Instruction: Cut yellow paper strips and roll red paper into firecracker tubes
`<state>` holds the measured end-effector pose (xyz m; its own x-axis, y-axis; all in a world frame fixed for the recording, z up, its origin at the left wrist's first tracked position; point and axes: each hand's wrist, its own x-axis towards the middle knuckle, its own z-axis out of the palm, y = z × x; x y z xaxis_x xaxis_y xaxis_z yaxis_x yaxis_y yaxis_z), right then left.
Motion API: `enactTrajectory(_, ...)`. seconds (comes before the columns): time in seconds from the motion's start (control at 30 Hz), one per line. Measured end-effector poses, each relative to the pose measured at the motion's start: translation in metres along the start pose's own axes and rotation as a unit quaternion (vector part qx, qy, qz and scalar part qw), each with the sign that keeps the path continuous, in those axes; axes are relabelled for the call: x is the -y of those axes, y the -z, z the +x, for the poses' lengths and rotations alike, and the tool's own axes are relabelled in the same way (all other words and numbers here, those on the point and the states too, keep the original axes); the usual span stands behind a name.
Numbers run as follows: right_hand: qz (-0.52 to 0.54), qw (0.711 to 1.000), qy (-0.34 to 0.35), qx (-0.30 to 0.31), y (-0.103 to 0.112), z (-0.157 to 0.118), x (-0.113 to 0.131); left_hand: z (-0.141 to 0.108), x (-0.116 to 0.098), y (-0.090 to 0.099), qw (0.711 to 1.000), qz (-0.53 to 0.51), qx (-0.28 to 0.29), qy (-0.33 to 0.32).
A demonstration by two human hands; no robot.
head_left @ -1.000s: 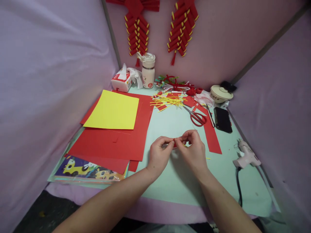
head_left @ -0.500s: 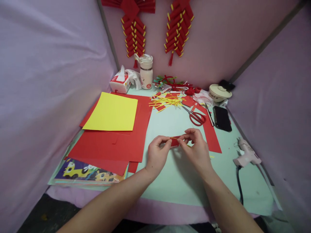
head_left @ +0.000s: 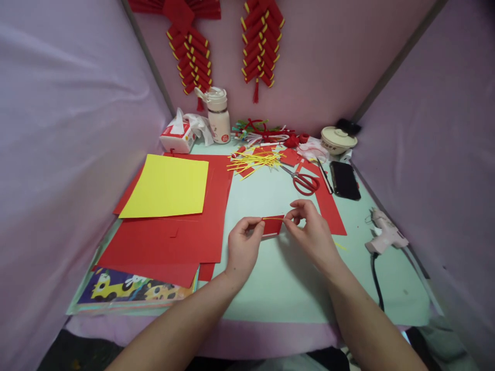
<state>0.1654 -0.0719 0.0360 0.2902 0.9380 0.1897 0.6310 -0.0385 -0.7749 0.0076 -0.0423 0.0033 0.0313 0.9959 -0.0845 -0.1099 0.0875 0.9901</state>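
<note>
A small piece of red paper [head_left: 273,226] is between my two hands, over the pale green table top. Along its upper edge runs a thin yellow paper strip [head_left: 274,218]. My left hand [head_left: 246,245] pinches the left end of the red paper and strip between thumb and fingers. At the strip's right end, the thumb and index finger of my right hand [head_left: 309,226] are closed on it, with the other fingers curled. Beyond my hands lie red-handled scissors [head_left: 303,183] and a loose pile of yellow paper strips [head_left: 255,161].
At left, a yellow sheet [head_left: 166,185] lies on large red sheets [head_left: 201,242]. A glue gun [head_left: 384,234] with its cord and a black phone [head_left: 345,180] are at right. A bottle [head_left: 218,121], tissue pack [head_left: 178,136] and lidded bowl [head_left: 339,140] stand at the back.
The view has shifted slightly. My right hand has drawn a little away from my left, and more of the red paper and the yellow strip shows between them.
</note>
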Motion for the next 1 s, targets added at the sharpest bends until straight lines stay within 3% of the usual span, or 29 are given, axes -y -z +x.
enactTrajectory(0.23,-0.036,0.999,0.021,0.023,0.003,0.000,-0.003,-0.001,0.001,0.001,1.000,0.012,0.007,0.000)
enactTrajectory(0.77,-0.022,0.999,-0.023,0.044,0.006,0.003,-0.008,-0.003,0.000,0.000,1.000,0.009,0.025,-0.004)
enactTrajectory(1.0,0.002,0.998,-0.030,0.058,0.008,0.005,-0.010,-0.009,-0.010,-0.004,0.992,-0.066,0.111,0.006)
